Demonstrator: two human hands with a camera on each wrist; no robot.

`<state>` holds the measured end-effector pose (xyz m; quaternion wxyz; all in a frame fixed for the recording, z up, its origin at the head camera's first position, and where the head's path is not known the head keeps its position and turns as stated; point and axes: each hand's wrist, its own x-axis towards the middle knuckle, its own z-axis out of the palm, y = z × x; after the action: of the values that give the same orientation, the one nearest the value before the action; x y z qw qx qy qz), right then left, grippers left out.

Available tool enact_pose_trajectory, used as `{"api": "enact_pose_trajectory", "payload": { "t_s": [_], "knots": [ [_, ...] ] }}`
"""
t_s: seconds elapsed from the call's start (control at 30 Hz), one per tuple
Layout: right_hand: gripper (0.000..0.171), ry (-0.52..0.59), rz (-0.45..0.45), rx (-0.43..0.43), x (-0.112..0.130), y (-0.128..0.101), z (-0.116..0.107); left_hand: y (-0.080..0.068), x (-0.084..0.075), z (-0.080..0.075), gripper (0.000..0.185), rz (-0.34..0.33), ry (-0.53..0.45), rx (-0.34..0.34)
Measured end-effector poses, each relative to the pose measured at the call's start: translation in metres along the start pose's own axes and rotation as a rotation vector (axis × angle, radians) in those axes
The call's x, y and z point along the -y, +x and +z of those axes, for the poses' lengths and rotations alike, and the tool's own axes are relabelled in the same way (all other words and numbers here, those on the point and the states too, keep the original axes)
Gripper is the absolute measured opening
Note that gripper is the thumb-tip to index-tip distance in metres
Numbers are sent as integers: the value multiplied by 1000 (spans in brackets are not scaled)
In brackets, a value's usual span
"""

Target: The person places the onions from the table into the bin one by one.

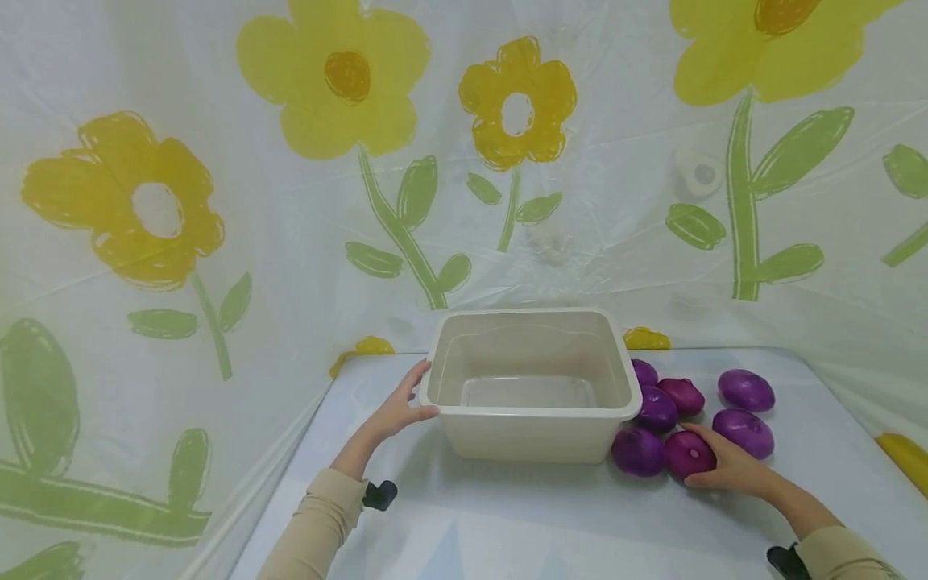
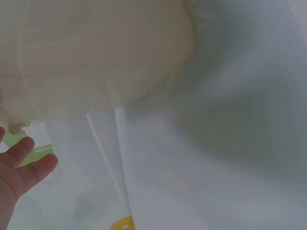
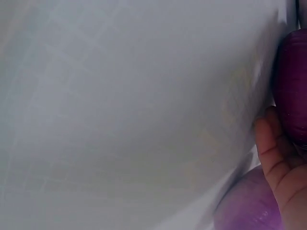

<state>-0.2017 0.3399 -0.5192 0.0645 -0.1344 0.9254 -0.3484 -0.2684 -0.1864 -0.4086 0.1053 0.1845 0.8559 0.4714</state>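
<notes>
**Ana:** Head view first: where are the two hands?

**Ben:** Both forearms come in from the bottom edge in beige sleeves. The left hand point(image 1: 401, 411) reaches forward to the left end of the beige tub point(image 1: 532, 439), thumb against the wall and fingers up by the rim, resting on it rather than wrapped round it.

**Ana:** And the right?

**Ben:** The right hand point(image 1: 728, 466) lies low on the white table point(image 1: 507, 524), palm turned left, its fingers curled round the near purple onion point(image 1: 689, 453) at the front of the cluster.

**Ana:** Where does that onion sit?

**Ben:** On the table, just right of the tub's near right corner, touching another purple onion point(image 1: 638, 451) on its left. Five more lie behind and to the right, close together.

**Ana:** Does the left wrist view add anything?

**Ben:** The tub's pale wall fills the top left, and two fingertips point(image 2: 29, 165) show at the lower left, fairly straight, holding nothing.

**Ana:** The right wrist view?

**Ben:** Blurred. A finger point(image 3: 276, 163) presses against the dark purple skin at the right edge, with a second onion below it.

**Ana:** Behind it all?

**Ben:** A flower-printed sheet point(image 1: 290, 242) hangs round the table.
</notes>
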Motion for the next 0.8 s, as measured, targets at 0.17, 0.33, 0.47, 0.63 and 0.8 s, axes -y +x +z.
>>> {"api": "enact_pose_trajectory", "payload": {
  "t_s": [0.17,0.33,0.47,0.63,0.8],
  "knots": [
    [84,-19,10,-6,1,-2,-3,8,20,2,92,-25,11,-21],
    [81,-60,-12,-31,6,-3,-12,11,28,3,92,-20,26,-44],
    [79,-70,-29,-36,8,-3,-20,10,22,2,91,-16,26,-23],
    [77,-95,-49,-55,10,-1,-30,-4,-6,0,89,-27,25,-8],
    [75,-120,-55,-64,14,3,-44,-7,-11,0,89,-29,20,-10]
  ]
}}
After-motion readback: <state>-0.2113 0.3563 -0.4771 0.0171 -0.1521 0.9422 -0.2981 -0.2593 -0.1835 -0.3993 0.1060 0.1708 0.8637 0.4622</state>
